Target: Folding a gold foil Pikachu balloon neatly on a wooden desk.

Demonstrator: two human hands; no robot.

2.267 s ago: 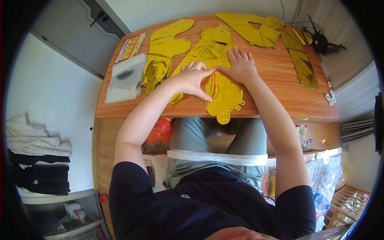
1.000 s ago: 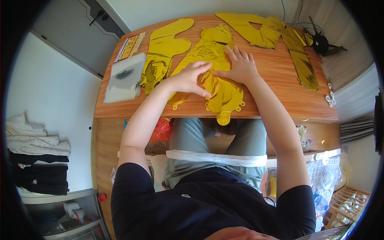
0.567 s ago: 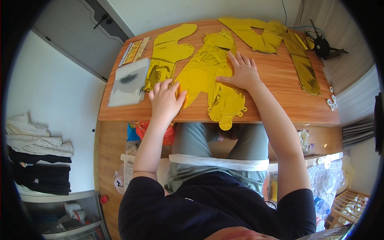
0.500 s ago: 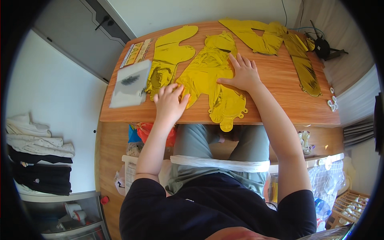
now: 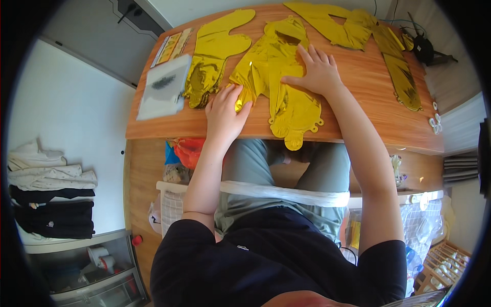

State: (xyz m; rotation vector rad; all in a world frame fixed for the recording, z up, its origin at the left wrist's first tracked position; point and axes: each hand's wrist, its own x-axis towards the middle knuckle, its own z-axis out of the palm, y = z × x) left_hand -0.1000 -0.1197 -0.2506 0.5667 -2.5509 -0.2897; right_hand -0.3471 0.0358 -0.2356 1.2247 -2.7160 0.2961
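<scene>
A flat, uninflated gold foil balloon (image 5: 271,66) lies creased in front of me, its scalloped, tabbed end close to the table's near edge. My left hand (image 5: 225,110) rests at its lower left corner, with thumb and fingers apart and a bit of gold foil showing between them. On the balloon's right side lies my right hand (image 5: 319,71), palm down, fingers spread. Another flat gold balloon (image 5: 217,43) is just left of it, its lower part wrinkled. Further gold foil balloons lie at the far right, one angular with a hole (image 5: 332,25) and one a long strip (image 5: 401,71).
The wooden table (image 5: 358,102) also bears a stack of clear plastic sleeves (image 5: 161,89) and a printed card (image 5: 172,47) at the left. A black router-like device (image 5: 423,50) with cables stands at the far right corner. White ribbon rolls (image 5: 435,124) lie by the right edge.
The view has shifted, so the table sits higher in it. My left hand has turned and drawn its fingers in somewhat at the balloon's corner. The right hand stays spread on the foil.
</scene>
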